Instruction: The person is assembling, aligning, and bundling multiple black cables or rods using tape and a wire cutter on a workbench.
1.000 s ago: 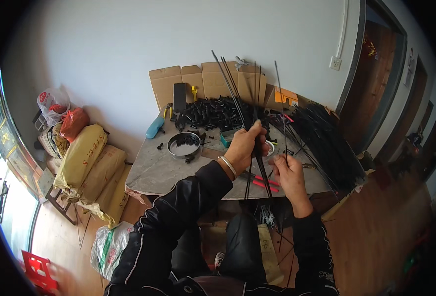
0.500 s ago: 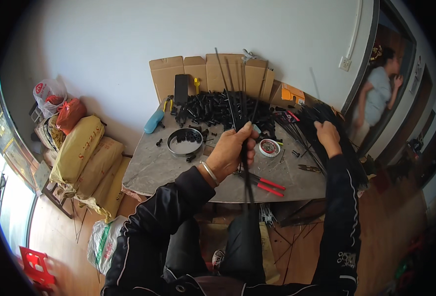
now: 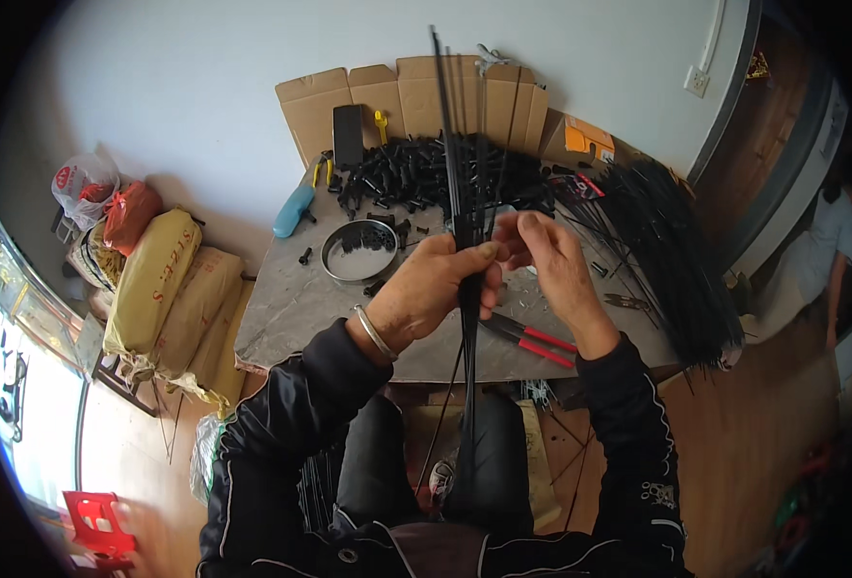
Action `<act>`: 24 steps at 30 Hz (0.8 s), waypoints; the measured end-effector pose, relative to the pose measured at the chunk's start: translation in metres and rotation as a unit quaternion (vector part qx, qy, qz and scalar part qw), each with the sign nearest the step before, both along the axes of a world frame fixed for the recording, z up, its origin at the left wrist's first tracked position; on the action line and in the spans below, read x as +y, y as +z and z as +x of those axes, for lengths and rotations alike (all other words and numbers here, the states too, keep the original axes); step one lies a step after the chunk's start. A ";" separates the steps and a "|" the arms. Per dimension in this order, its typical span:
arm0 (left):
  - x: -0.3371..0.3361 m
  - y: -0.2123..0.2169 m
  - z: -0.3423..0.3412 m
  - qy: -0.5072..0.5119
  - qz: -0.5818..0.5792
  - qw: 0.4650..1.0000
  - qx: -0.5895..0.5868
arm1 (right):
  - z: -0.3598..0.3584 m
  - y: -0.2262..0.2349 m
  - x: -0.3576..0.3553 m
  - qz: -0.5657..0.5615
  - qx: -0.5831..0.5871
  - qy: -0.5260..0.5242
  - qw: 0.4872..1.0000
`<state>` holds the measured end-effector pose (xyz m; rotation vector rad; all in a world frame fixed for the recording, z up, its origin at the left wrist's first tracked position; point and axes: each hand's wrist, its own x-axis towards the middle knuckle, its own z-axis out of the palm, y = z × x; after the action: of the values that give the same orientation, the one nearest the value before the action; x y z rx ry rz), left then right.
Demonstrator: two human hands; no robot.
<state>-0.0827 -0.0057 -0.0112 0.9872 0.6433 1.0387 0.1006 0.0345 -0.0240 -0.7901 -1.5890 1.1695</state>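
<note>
My left hand [image 3: 430,289] grips a bundle of thin black rods [image 3: 465,173] that stands nearly upright over the grey table [image 3: 291,308]. A metal bracelet sits on that wrist. My right hand [image 3: 553,262] is at the same bundle, its fingertips pinching the rods just right of my left thumb. The rods run from above the cardboard at the back down between my knees.
A round metal bowl [image 3: 359,250] with small black parts sits left of my hands. A heap of black plastic pieces [image 3: 416,173] lies behind. Red-handled pliers [image 3: 532,337] lie near the front edge. A big pile of black rods [image 3: 672,260] covers the right side. Sacks [image 3: 151,289] stand left; a person [image 3: 831,241] stands far right.
My right hand came back from the rod pile on the right and now meets my left hand at the bundle. The bundle stays upright in my left hand.
</note>
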 end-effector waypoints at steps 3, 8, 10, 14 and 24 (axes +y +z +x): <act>-0.001 0.001 0.006 -0.082 -0.002 0.997 0.007 | 0.000 0.017 0.008 -0.020 0.026 -0.022 0.999; -0.014 0.012 0.003 -0.065 -0.008 0.997 -0.028 | 0.006 0.028 0.009 0.407 -0.097 -0.301 0.857; -0.017 0.010 -0.005 -0.090 0.003 0.996 -0.015 | 0.005 0.038 -0.003 0.540 -0.134 -0.327 0.763; -0.023 0.009 -0.017 -0.127 0.029 0.991 0.013 | 0.006 0.019 -0.003 0.437 -0.179 -0.235 0.849; -0.037 0.014 -0.047 -0.246 0.042 0.968 -0.019 | -0.026 -0.023 -0.023 0.018 0.062 0.380 0.923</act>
<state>-0.1293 -0.0422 0.0024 1.1258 0.2971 0.6445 0.0750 0.0115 -0.0466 -0.0330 -1.8581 1.6813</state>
